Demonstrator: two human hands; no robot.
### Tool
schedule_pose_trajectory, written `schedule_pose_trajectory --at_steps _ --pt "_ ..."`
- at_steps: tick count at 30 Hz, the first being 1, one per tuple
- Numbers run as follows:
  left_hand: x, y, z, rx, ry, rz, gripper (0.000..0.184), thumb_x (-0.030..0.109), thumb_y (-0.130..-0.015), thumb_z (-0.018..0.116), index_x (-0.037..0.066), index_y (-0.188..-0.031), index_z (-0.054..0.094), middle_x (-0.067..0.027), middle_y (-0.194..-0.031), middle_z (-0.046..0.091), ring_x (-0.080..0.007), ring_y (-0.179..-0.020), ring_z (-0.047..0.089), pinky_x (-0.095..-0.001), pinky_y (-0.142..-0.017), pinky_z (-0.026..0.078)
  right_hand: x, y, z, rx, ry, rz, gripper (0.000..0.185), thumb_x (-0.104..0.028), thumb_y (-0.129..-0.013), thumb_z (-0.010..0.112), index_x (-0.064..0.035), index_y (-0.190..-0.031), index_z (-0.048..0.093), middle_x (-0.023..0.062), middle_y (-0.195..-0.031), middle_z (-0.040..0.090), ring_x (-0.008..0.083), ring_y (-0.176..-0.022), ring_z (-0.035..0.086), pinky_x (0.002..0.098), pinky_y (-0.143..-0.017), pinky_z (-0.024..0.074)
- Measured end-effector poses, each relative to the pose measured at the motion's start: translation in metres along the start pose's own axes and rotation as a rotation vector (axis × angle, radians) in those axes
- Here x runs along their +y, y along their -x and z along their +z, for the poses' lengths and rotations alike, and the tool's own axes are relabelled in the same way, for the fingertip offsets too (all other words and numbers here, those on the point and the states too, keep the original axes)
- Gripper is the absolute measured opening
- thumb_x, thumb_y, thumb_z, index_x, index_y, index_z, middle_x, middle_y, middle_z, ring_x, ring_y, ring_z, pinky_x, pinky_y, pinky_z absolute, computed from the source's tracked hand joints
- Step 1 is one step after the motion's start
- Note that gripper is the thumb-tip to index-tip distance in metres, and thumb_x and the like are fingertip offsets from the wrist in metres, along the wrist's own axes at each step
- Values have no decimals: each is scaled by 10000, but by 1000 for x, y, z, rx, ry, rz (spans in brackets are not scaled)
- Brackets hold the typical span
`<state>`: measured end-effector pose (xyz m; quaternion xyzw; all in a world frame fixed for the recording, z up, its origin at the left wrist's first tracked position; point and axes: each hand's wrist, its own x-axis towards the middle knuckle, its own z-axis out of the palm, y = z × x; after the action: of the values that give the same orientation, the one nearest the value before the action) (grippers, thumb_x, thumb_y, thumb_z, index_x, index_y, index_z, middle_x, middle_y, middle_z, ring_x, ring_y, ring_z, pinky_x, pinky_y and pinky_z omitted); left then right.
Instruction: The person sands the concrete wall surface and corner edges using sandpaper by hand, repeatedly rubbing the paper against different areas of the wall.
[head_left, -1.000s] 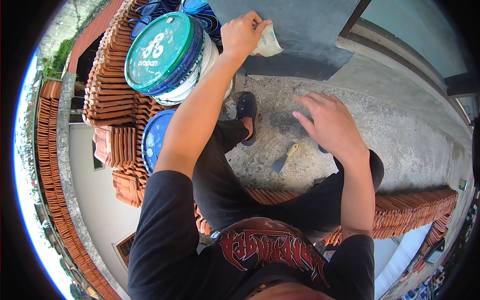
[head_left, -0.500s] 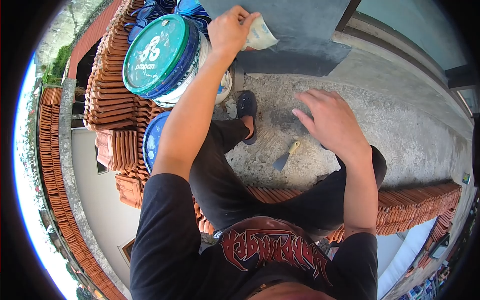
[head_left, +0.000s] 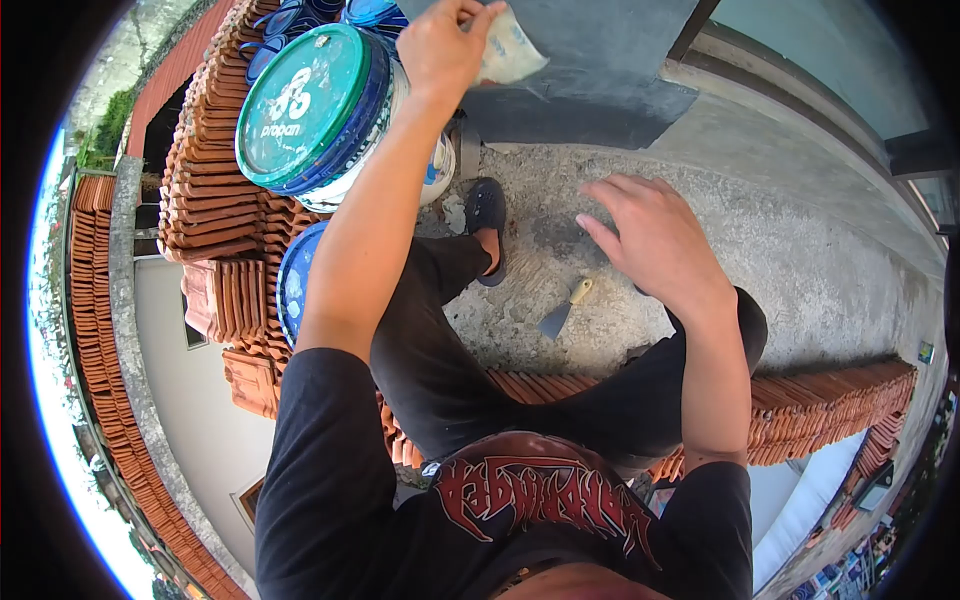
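Observation:
My left hand (head_left: 440, 50) is closed on a bent piece of sandpaper (head_left: 512, 52), its pale back marked with faint bluish print. The sheet lies at the dark grey wall (head_left: 600, 70); whether its whole face touches the wall I cannot tell. Over the concrete floor, my right hand (head_left: 655, 235) hangs with fingers apart and nothing in it. Below that hand a putty knife (head_left: 568, 308) with a cream handle and a grey blade rests on the floor.
Left of my left forearm stands a paint bucket (head_left: 305, 110) with a green lid. A blue lid (head_left: 297, 275) shows lower down. Stacked roof tiles (head_left: 215, 190) line the left, and more tiles (head_left: 830, 410) run along the near edge. A window frame (head_left: 780, 75) is at upper right.
My left hand has moved slightly up and to the left along the wall with the sandpaper. The right hand keeps nearly the same pose, and the whole view has shifted a little.

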<state>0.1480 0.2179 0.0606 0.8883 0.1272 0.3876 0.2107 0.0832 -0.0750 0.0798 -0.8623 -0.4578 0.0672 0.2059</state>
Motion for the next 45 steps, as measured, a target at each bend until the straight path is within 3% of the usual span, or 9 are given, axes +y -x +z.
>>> schedule_pose_trajectory --at_steps 5,10,13,17,20,24,30,34,45 --pt "-2 10 1 -151 -1 -23 355 365 -923 768 25 -880 675 -183 -783 715 -371 -760 712 -425 -667 547 -1 -3 0 -79 34 24 322 -252 -972 656 -3 -1173 693 165 -1112 712 366 -1057 662 466 -989 499" --pt "6 3 -1 -23 36 -49 336 351 -921 771 33 -867 676 -177 -789 720 -375 -742 706 -435 -667 544 0 -2 3 -50 11 16 321 -252 -973 655 -5 -1174 695 164 -1108 712 365 -1054 662 463 -998 491" --pt "-33 15 31 35 -12 183 347 455 -867 795 129 -792 702 -25 -757 744 -250 -662 725 -385 -574 529 -2 -4 1 -93 30 32 322 -251 -972 656 -5 -1176 695 164 -1110 712 364 -1059 662 463 -997 492" --pt "-7 9 8 -28 18 73 335 343 -913 781 28 -874 673 -177 -751 713 -362 -717 710 -436 -659 543 1 -3 4 -64 13 30 320 -247 -971 659 -8 -1180 696 164 -1111 712 364 -1063 661 463 -998 492" --pt "-35 11 29 74 35 134 334 444 -872 790 139 -790 685 -26 -735 728 -263 -654 718 -395 -568 528 1 1 6 -48 13 25 319 -244 -969 661 -9 -1181 695 163 -1112 712 363 -1064 661 463 -998 492" --pt "-57 24 51 11 -91 259 333 441 -866 796 136 -789 687 -29 -727 721 -278 -623 698 -386 -544 518 0 -2 2 -69 16 33 319 -240 -968 663 -8 -1185 693 162 -1118 711 361 -1067 659 461 -999 492" --pt "-37 14 29 104 -3 176 335 436 -870 794 134 -781 682 -35 -728 722 -271 -634 706 -387 -550 523 0 3 0 -41 7 24 318 -242 -968 663 -6 -1179 692 159 -1111 707 360 -1065 656 461 -1004 488" --pt "-49 24 45 -40 -117 218 320 440 -866 798 136 -818 711 -31 -746 735 -266 -651 717 -381 -562 530 -1 2 -4 -64 24 42 316 -244 -965 664 -3 -1168 692 159 -1097 705 361 -1063 655 461 -1005 487" --pt "-49 21 37 -33 -124 209 341 443 -857 805 123 -786 711 -30 -716 727 -272 -635 711 -389 -564 529 1 4 -8 -40 29 35 318 -245 -962 662 3 -1159 694 164 -1091 706 360 -1063 655 459 -1005 488"
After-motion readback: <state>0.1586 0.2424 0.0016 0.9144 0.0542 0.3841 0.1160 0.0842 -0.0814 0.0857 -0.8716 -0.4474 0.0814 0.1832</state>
